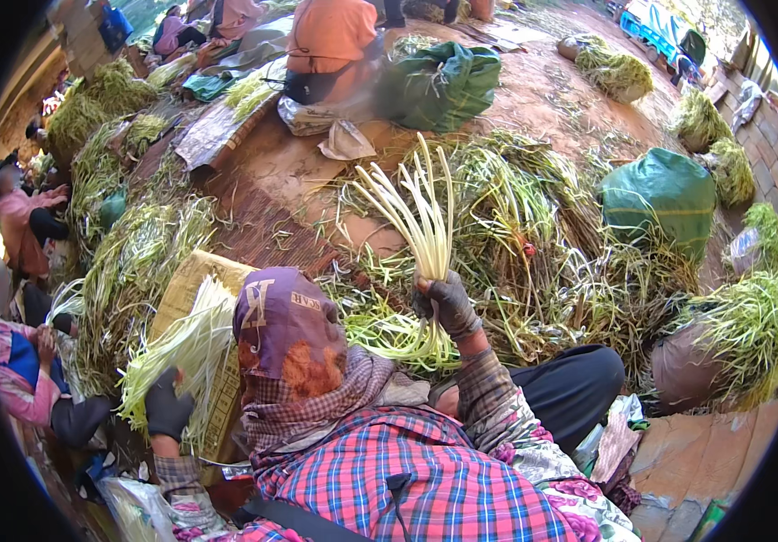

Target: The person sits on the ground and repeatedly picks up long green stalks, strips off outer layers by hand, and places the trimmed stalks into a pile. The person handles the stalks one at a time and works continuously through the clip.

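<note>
In my raised right hand point(448, 308), which wears a dark fingerless glove, is a bunch of long pale vegetable stems point(430, 237), fanned out at the top. My left hand point(169, 406), also in a dark glove, is at a pile of pale stems point(189, 345). Whether its curled fingers grip any stems is hard to see. That pile rests on a yellow printed sack or sheet point(225, 413). Purple printed cloth point(287, 318) and checked cloth point(335, 379) cover what looks like my bent left knee. Green stems point(396, 335) lie loose below my right hand.
A large heap of stems and dry leaves point(518, 223) spreads ahead, beside a green sack point(660, 196). Another heap point(145, 271) lies left. People sit nearby: one in orange point(331, 40) ahead, one in pink point(23, 386) left, holding stems. Bundles point(734, 339) stand right.
</note>
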A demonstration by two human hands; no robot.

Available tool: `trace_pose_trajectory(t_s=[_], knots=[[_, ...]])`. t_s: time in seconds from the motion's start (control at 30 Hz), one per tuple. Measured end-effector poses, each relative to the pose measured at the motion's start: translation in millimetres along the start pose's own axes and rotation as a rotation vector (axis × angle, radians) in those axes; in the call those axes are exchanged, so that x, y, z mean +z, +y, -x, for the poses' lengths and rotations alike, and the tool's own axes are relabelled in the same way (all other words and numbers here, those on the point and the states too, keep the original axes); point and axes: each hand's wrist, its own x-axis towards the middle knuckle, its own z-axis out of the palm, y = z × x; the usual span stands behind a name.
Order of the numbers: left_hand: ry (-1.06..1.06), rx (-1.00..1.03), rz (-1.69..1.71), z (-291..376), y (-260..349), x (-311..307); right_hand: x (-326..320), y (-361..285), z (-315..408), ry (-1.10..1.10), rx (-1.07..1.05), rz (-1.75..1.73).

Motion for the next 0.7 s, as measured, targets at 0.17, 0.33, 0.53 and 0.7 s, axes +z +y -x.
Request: trace_pose_trajectory(t_s=[0.17,0.33,0.53,0.7], knots=[[-0.577,0.032,1.032,-65,185,-18,34,-14,8,-0.134,0.023,-0.008],[-0.848,0.299,1.293,-82,250,46,84,-14,24,-0.423,0.111,0.398],[-0.740,0.401,1.581,-78,259,97,69,26,16,-0.662,-0.285,1.045],[-0.738,0.333,2.150,-111,237,70,72,48,6,-0.479,-0.152,0.875]])
